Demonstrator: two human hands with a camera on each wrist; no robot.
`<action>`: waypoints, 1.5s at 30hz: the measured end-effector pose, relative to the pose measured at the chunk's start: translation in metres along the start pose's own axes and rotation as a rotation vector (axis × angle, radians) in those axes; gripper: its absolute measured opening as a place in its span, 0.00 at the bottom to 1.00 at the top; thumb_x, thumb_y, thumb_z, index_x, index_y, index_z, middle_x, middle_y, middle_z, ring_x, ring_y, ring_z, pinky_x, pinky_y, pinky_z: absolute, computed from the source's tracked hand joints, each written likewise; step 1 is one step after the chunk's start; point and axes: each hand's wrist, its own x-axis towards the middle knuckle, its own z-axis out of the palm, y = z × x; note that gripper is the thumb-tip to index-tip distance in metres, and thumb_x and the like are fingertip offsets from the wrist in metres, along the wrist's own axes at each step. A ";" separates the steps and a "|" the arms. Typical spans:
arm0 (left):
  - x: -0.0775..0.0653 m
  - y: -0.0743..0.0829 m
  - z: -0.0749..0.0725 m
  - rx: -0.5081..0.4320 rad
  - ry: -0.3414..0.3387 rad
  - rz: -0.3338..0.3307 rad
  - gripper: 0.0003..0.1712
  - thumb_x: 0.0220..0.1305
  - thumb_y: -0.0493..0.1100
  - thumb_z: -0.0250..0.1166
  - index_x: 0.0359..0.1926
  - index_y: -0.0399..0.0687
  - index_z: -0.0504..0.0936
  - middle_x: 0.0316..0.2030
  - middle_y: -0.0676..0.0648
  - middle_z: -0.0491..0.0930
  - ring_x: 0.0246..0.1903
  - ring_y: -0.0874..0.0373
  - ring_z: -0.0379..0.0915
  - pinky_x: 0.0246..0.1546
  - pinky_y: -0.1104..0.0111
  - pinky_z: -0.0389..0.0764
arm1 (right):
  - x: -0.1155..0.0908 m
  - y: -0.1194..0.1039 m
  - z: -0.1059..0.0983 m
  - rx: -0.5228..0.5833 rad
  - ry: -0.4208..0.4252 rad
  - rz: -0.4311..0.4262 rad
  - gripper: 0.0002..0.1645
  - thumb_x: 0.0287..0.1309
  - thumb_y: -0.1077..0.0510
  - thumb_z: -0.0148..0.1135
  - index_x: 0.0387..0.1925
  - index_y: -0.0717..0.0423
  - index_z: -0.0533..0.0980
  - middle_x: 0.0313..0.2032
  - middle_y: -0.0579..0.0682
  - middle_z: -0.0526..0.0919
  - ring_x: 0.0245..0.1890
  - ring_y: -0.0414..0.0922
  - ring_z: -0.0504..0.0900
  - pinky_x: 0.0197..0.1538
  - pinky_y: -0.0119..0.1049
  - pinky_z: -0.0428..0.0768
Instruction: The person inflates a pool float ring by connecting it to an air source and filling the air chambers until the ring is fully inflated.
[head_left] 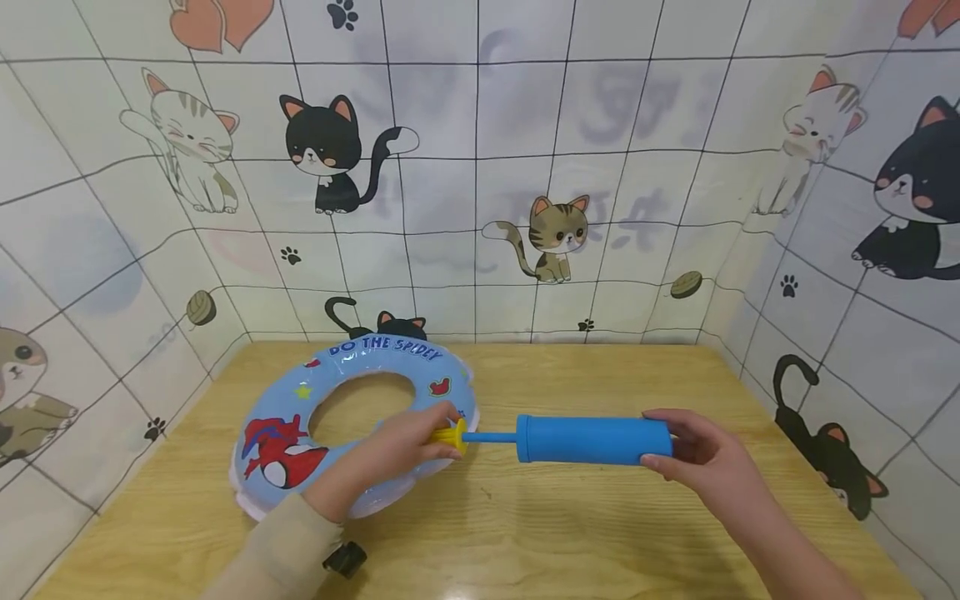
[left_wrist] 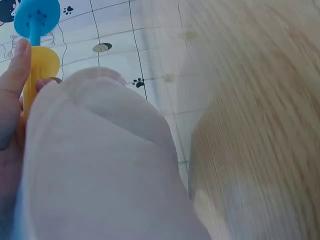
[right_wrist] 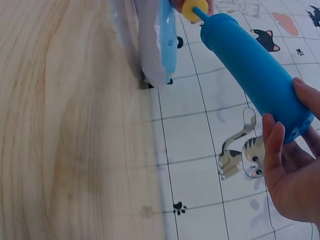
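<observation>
A blue hand air pump (head_left: 596, 439) lies level across the middle of the head view, its thin rod (head_left: 491, 437) partly drawn out on the left. My left hand (head_left: 401, 442) grips the yellow handle (head_left: 450, 435) at the rod's end. With thumb and fingers, my right hand (head_left: 705, 454) holds the far end of the blue barrel; small holes show in that end in the right wrist view. Behind the left hand, an inflated light-blue swim ring (head_left: 277, 408) with a red cartoon figure and lettering sits on the table, partly hidden by the hand and forearm.
The wooden tabletop (head_left: 570, 533) runs back to a wall covering (head_left: 450, 208) with printed cats and grid lines, which also rises on both sides. A small black object (head_left: 345, 558) shows at the left sleeve (head_left: 288, 542).
</observation>
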 end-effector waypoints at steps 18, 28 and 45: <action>0.007 0.021 0.012 0.058 -0.039 0.043 0.23 0.61 0.51 0.69 0.50 0.50 0.68 0.35 0.52 0.81 0.29 0.61 0.73 0.32 0.68 0.76 | 0.006 -0.004 0.039 0.044 -0.059 -0.021 0.32 0.51 0.61 0.74 0.59 0.58 0.74 0.59 0.63 0.72 0.43 0.55 0.80 0.36 0.41 0.81; -0.001 -0.009 0.009 -0.202 -0.155 -0.101 0.22 0.63 0.52 0.68 0.53 0.56 0.69 0.36 0.57 0.80 0.34 0.61 0.74 0.35 0.69 0.76 | 0.003 -0.001 0.018 -0.079 -0.128 -0.157 0.32 0.49 0.60 0.76 0.57 0.56 0.75 0.45 0.58 0.79 0.37 0.47 0.82 0.39 0.37 0.82; -0.016 -0.027 -0.008 -0.372 -0.196 -0.100 0.17 0.66 0.46 0.65 0.53 0.54 0.70 0.37 0.59 0.82 0.39 0.59 0.75 0.43 0.65 0.74 | -0.016 0.013 -0.039 -0.144 -0.018 -0.213 0.33 0.55 0.69 0.68 0.63 0.58 0.71 0.54 0.32 0.75 0.42 0.38 0.82 0.38 0.34 0.82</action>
